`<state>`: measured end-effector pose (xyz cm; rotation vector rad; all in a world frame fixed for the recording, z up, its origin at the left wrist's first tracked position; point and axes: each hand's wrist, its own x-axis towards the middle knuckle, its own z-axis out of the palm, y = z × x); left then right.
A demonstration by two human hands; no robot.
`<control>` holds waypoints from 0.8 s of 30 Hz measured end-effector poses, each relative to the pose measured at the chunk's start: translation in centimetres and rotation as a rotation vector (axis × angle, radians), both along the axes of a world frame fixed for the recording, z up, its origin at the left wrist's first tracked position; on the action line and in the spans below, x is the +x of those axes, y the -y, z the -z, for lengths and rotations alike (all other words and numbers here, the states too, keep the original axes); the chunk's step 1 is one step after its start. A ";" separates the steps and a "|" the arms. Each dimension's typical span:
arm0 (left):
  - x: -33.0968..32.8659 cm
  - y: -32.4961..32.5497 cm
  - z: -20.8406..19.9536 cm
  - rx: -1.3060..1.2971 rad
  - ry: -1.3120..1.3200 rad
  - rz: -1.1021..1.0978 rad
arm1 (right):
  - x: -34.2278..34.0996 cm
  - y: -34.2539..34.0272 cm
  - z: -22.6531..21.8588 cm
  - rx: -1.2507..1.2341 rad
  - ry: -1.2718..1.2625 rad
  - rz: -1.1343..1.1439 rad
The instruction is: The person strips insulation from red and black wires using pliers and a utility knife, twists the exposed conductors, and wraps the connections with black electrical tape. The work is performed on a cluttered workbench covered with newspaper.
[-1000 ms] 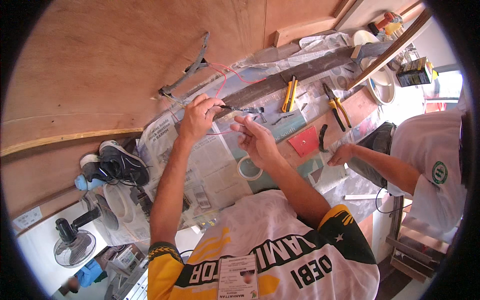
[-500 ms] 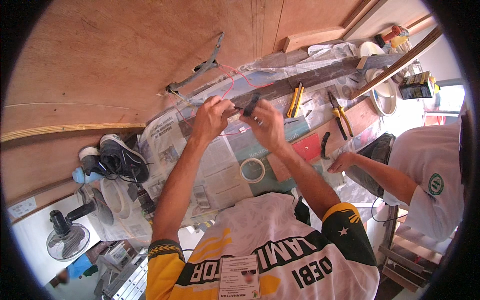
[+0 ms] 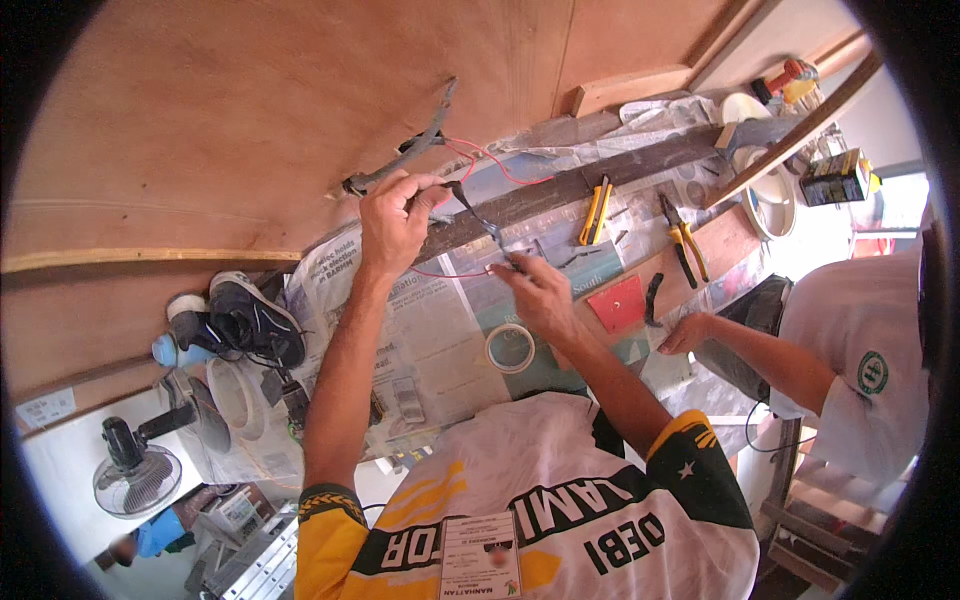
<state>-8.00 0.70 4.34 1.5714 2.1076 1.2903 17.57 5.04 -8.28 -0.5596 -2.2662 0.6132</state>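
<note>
A thin black strip of tape (image 3: 476, 216) runs taut and slightly twisted between my hands. My left hand (image 3: 398, 222), up by the wooden panel, pinches its upper end between thumb and fingers. Lower down and to the right, my right hand (image 3: 543, 296) is closed on the other end; its fingertips are partly hidden. Beyond my left hand, grey conduit (image 3: 408, 150) comes out of a hole in the panel, with red wires (image 3: 500, 170) trailing from it. Another red wire (image 3: 450, 274) passes between my hands over the newspaper.
A yellow cutter knife (image 3: 596, 210), pliers (image 3: 685, 240), a red plate (image 3: 617, 304) and a tape roll (image 3: 510, 348) lie on the newspaper-covered surface (image 3: 440, 340). At right, a co-worker's hand (image 3: 685, 333) rests near a black strip (image 3: 654, 298). Shoes (image 3: 255, 320) stand left.
My right hand has moved down and toward me, away from my left hand, drawing the black tape out between them. My left hand has shifted slightly up and left.
</note>
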 end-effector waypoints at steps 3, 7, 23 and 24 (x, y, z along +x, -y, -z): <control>0.9 0.0 0.7 -0.034 -0.027 0.037 | 2.0 0.0 -3.6 -0.214 -0.009 0.269; 1.9 0.0 2.6 -0.070 -0.053 0.054 | 3.0 0.2 -10.8 -0.459 -0.074 0.240; 2.5 0.9 5.5 -0.025 -0.122 0.121 | -5.9 -2.6 -5.8 -2.106 -0.278 0.265; 2.6 0.9 5.6 -0.026 -0.116 0.119 | -5.5 -2.4 -6.3 -2.153 -0.253 0.286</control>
